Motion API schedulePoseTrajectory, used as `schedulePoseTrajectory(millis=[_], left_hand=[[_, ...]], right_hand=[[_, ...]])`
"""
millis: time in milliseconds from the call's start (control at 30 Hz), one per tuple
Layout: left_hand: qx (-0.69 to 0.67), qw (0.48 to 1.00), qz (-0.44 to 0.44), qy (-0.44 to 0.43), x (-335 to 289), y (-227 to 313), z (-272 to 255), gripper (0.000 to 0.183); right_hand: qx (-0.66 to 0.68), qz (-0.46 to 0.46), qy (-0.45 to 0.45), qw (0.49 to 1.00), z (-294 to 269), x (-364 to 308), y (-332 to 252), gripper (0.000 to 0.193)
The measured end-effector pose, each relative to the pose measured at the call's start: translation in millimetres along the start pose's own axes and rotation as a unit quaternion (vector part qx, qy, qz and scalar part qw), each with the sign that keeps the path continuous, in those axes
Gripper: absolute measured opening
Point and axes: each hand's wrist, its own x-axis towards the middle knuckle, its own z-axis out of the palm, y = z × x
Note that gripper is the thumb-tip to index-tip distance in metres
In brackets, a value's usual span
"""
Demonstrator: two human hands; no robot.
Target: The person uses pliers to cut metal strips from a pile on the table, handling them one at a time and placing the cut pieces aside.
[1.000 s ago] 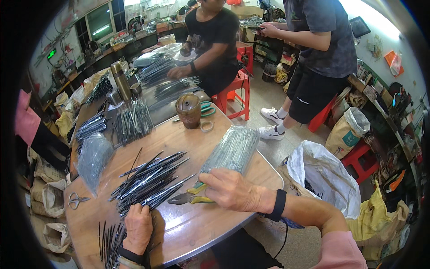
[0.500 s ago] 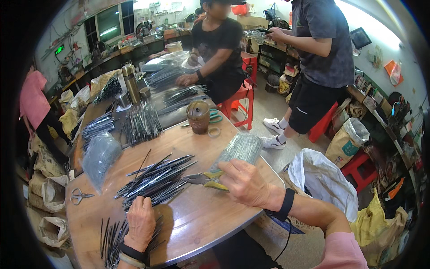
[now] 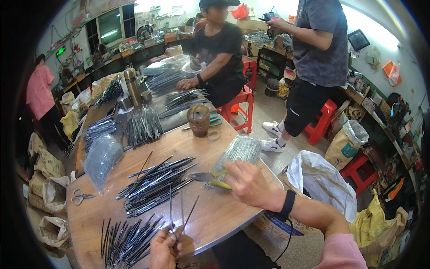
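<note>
My left hand (image 3: 163, 249), closed near the table's front edge, pinches a few thin dark metal rods (image 3: 170, 206) that point up and away from me. A loose pile of similar rods (image 3: 127, 242) lies beside it on the left, and a larger pile of dark rods (image 3: 154, 186) is spread crosswise beyond it. In my right hand (image 3: 251, 186) are pliers (image 3: 217, 180) with yellow handles, their jaws pointing left toward the larger pile. Just past this hand rests a clear plastic-wrapped bundle (image 3: 239, 152) of thin pale pieces.
Scissors (image 3: 81, 196) and a clear bag (image 3: 101, 159) lie at the left. A brown cup (image 3: 199, 120), a tape roll (image 3: 214, 135) and teal-handled scissors (image 3: 216, 119) sit farther back. A co-worker (image 3: 219, 49) sits across; another person (image 3: 320, 54) stands right. A white sack (image 3: 322, 179) stands beside the table.
My left hand has left the larger pile and come back toward me, now lifting a few rods. The right hand with the pliers has barely moved. The standing person's hands rose slightly.
</note>
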Motion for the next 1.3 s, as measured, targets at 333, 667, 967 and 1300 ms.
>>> schedulePoseTrajectory(millis=[333, 667, 967, 1300], left_hand=[[-0.113, 0.974, -0.105, -0.168, -51.7, -33.3, 3.0, 0.031], [-0.097, 0.969, -0.138, -0.179, -62.9, -34.9, 3.8, 0.043], [-0.234, 0.962, -0.004, -0.142, -95.2, -15.5, -10.3, 0.054], [-0.273, 0.944, 0.021, -0.184, -85.9, -25.5, 1.0, 0.022]], right_hand=[[0.025, -0.019, 0.034, 0.999, -26.2, 0.4, -21.0, 0.015], [0.101, 0.097, 0.074, 0.987, -59.2, 4.5, -42.1, 0.017], [0.770, 0.513, 0.187, 0.331, -56.6, -68.8, -54.3, 0.008], [0.836, 0.482, 0.127, 0.232, -39.4, -85.5, -86.7, 0.015]])
